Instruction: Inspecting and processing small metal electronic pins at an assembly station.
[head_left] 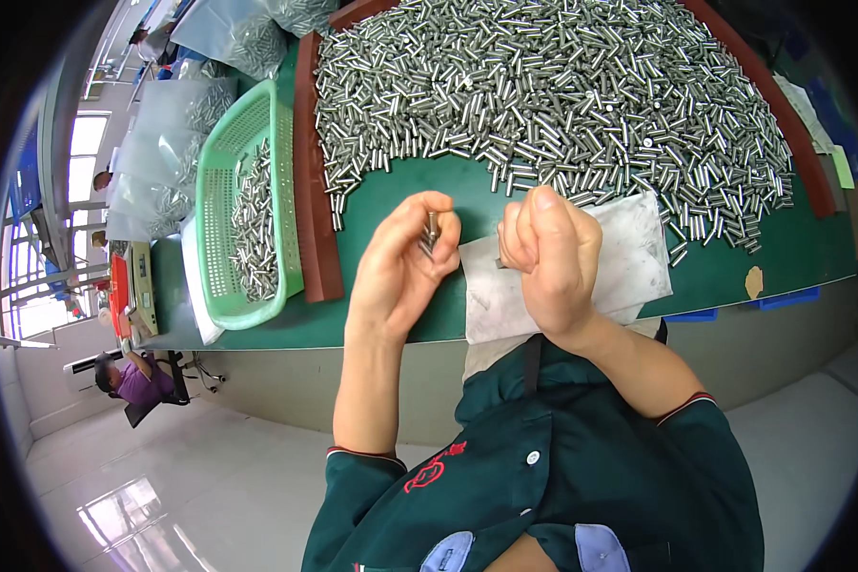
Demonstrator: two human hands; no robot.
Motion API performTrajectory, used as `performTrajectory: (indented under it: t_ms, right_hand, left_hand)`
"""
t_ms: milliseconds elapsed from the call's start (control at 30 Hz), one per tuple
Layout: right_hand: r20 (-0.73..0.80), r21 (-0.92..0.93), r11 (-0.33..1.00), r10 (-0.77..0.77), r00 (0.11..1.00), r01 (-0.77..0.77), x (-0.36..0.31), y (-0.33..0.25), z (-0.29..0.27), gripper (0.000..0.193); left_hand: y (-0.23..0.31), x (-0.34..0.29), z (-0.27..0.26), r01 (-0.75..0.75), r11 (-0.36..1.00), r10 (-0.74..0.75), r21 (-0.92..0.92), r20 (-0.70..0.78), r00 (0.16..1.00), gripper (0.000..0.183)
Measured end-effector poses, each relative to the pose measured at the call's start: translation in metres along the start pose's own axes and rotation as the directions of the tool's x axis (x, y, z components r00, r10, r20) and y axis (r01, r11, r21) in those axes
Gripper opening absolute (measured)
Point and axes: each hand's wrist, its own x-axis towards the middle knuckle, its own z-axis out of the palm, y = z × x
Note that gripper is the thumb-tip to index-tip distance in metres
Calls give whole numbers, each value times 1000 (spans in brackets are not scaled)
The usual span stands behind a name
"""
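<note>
Some pins [431, 238] lie in the left hand [398, 259], fingers curled — best cradled loosely; the right hand [553, 257] presses its fingers together — contents unclear.

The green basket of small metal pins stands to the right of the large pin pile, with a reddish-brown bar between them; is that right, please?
Not quite: in the head view, the green basket stands to the left of the large pin pile. It does hold small metal pins, and a reddish-brown bar lies between basket and pile.
</note>
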Motion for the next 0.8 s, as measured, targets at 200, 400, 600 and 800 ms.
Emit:
performTrajectory:
  t_ms: [200, 400, 600, 800]
  right_hand:
    - [-6, 38, 999, 15, 1000, -15, -1, -3, 2, 36]
    - [-2, 132, 991, 25, 1000, -24, -3, 2, -2, 36]
    - [-51, 58, 998, 35, 998, -32, 1, 1, -4, 37]
    - [-129, 137, 989, -37, 991, 54, 11, -16, -15, 37]
  left_hand:
    - [15, 37, -4, -202, 402, 386, 893, 35, 922, 12]
    - [9, 58, -12, -283, -399, 443, 872, 454, 773, 7]
    - [5, 32, 4, -174, -222, 346, 959, 245, 906, 7]
    - [-21, -13, 18, -163, -71, 365, 984, 178, 914, 8]
